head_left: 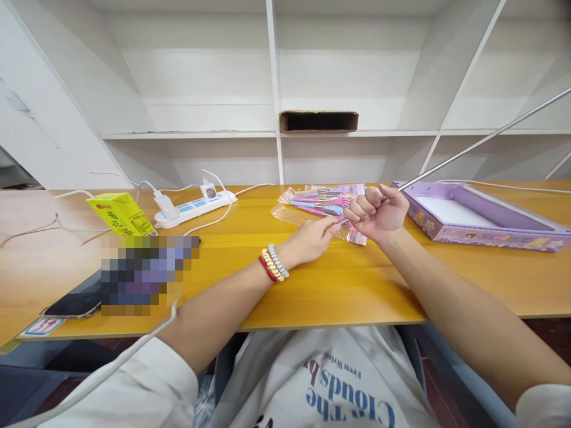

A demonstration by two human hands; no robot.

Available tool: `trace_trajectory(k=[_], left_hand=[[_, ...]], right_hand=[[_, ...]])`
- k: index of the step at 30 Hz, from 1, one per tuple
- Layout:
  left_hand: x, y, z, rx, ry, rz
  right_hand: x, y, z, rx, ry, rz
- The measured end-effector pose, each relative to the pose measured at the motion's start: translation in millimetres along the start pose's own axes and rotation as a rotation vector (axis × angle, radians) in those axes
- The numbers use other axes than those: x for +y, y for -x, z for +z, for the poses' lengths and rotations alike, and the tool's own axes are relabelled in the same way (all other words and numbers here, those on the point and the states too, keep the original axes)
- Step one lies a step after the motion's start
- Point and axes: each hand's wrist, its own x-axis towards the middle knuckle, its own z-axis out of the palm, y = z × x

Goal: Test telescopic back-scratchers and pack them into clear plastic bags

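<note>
A long, thin silver metal rod (482,140) slants up from my hands and runs out of view at the upper right. My right hand (378,214) is wrapped round the rod near its lower end, thumb along it. Just below and to the left, my left hand (314,239) is closed at the rod's end, fingers pinched together. Behind both hands, clear plastic packets (285,209) with pink and blue slender items lie on the wooden table (214,261). My right hand partly covers them.
A shallow purple box (495,235) stands on the right. On the left are a white power strip (196,209) with cables, a yellow carton (122,215), a smartphone (74,300) and a pixelated area. White shelves at the back hold an open cardboard box (319,122).
</note>
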Motion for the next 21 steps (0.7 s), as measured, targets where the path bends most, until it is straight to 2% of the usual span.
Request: trace_trajectory(k=[11, 21], left_hand=[[-6, 3, 0.8, 0.032, -0.092, -0.018], [-8, 5, -7.2, -0.024, -0.116, 0.017]], right_hand=[[-3, -2, -1, -0.065, -0.010, -0.019], [-10, -1, -5, -0.060, 0.006, -0.023]])
